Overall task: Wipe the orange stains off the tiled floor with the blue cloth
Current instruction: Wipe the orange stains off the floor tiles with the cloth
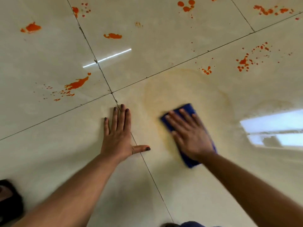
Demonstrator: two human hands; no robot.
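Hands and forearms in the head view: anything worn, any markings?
Both forearms are bare to the frame edge: no sleeves, gloves, watch or bracelets visible. The left hand has dark polish on all five nails. The right hand is motion-blurred, so its nails cannot be judged. No rings show on either.

The tiled floor point(196, 185) lies flat and open on all sides, so a hand can slide across it almost anywhere. Two things occupy the near middle: the left hand point(118, 135), flat with fingers spread across a grout line, and the right hand point(191, 136), pressing flat on the blue cloth point(186, 108). A bare strip of tile runs between them (the left thumb reaches into it). Beyond the fingertips the floor runs on with nothing standing on it, only the orange stains point(77, 84) lying flat, scattered left, far and right. A dark object point(9, 199), partly cut off, sits at the lower left edge beside the left forearm.
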